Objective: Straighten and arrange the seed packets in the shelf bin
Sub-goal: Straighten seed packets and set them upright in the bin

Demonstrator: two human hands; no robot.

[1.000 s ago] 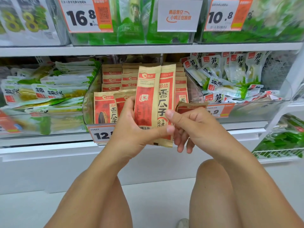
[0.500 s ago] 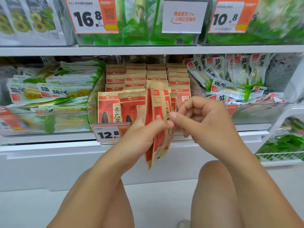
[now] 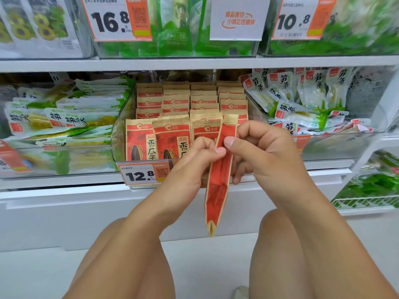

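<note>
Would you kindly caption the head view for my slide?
Both hands, left hand and right hand, pinch a seed packet edge-on before the clear shelf bin.

The held seed packet (image 3: 220, 169) looked like matt kraft-coloured paper with a red printed panel, its side gusset creased and faintly crinkled. The packets standing in the bin (image 3: 174, 117) showed the same dull tan paper with red print. The shelf bin (image 3: 121, 134) was clear, glossy plastic that caught soft reflections. To the left and right, the bamboo-shoot pouches (image 3: 311, 93) had shiny, wrinkled plastic film. The price tag (image 3: 140, 174) near the bin's front looked like smooth printed card in a clear sleeve. The shelf rail (image 3: 194, 62) was smooth white, metal or plastic unclear.
</note>
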